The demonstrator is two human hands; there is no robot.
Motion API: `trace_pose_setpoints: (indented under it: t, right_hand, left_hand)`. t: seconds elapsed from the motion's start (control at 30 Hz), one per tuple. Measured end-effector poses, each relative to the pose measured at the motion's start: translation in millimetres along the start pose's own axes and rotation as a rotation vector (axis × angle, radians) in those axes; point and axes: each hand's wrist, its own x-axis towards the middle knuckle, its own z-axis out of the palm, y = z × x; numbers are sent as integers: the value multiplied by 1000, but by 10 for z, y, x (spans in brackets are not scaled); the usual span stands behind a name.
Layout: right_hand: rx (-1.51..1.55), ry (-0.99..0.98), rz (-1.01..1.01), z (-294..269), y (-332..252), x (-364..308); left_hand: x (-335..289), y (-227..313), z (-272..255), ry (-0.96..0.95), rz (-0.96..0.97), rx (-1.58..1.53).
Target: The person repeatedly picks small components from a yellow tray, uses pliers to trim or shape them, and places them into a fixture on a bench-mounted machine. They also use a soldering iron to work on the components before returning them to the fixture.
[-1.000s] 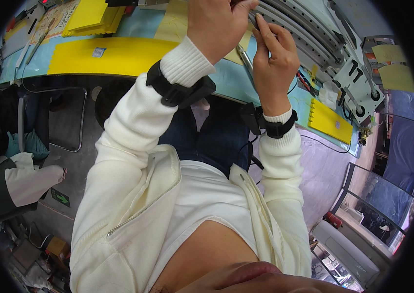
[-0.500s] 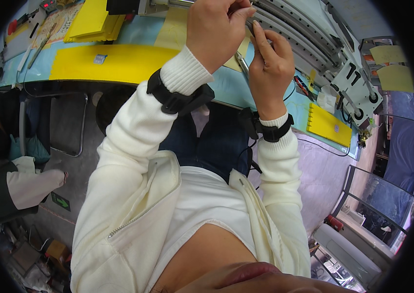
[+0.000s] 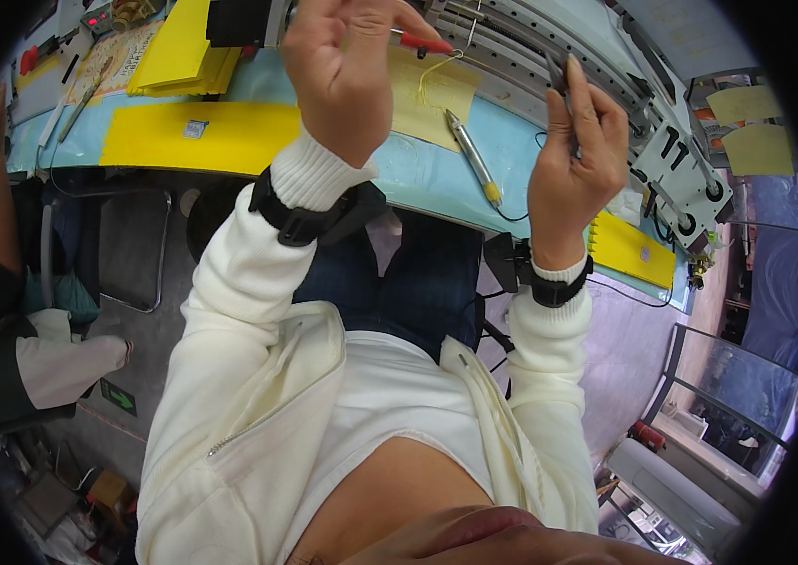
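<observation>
Worker's two bare hands at a pale blue surface [image 3: 516,141], places given relative to the silver pen-shaped tool [image 3: 475,160]. This tool lies on the surface between the hands, its long axis slanting: the tapered tip points away from the worker and leftward, over a tan sheet [image 3: 469,87]; the yellow-banded rear end points toward the worker and rightward, with a thin black cable [image 3: 515,219] trailing from it.

Right hand [image 3: 580,155]: raised to the right of the pen-shaped tool, its fingers pinching a slim dark tool [image 3: 558,77], which points away from the worker and slightly leftward, its long axis steep in the view.

Left hand [image 3: 342,80]: raised to the left of the pen-shaped tool, fingers curled and partly cut off by the upper edge; whether they grip anything cannot be told. Next to them, beyond the pen-shaped tool, a red piece [image 3: 425,42] has its long axis nearly crosswise, its free end toward the right, near a thin yellow strand [image 3: 437,65].

Farther beyond: metal rails [image 3: 549,47]. To the left: a long yellow panel [image 3: 159,137].
</observation>
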Motion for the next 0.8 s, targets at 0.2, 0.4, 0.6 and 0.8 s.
trace_pose_setpoints:
  t: [0.2, 0.4, 0.6, 0.8]
  right_hand:
    - [39, 28, 16, -66, 133, 301]
    - [68, -52, 76, 143, 165, 465]
    - [118, -123, 121, 252, 178, 480]
    - [115, -158, 90, 366, 236, 493]
  left_hand:
    - [318, 82, 175, -119, 517, 717]
    - [388, -17, 455, -210, 521, 1044]
    - [465, -149, 449, -132, 651, 1009]
    - [580, -103, 432, -177, 560, 950]
